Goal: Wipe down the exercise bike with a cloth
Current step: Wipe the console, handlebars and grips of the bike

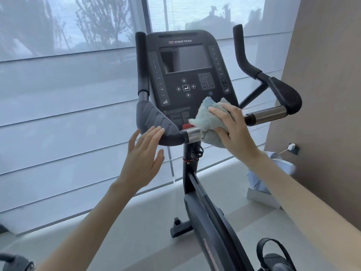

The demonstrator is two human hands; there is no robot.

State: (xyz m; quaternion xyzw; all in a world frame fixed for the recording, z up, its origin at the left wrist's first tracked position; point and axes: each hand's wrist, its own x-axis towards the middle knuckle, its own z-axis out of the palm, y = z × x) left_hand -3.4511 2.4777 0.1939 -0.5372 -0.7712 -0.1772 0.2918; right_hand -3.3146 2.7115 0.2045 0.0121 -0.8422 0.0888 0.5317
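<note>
A black exercise bike (pixel 197 180) stands in front of me, its console (pixel 185 75) facing me with a dark screen and keypad. My right hand (pixel 232 130) presses a light blue fluffy cloth (pixel 209 116) against the console's lower right part, over the middle of the handlebar. My left hand (pixel 142 159) is open with fingers spread, its fingertips resting on the padded left handlebar grip (pixel 154 122). The right handlebar (pixel 273 98) sticks out past my right hand, untouched.
A shaded window wall (pixel 68 94) runs behind the bike, with a low ledge beneath it. A brown wall (pixel 322 94) stands on the right with a socket and white plug (pixel 292 147). A white box holding blue fabric (pixel 263 184) sits on the floor beside it.
</note>
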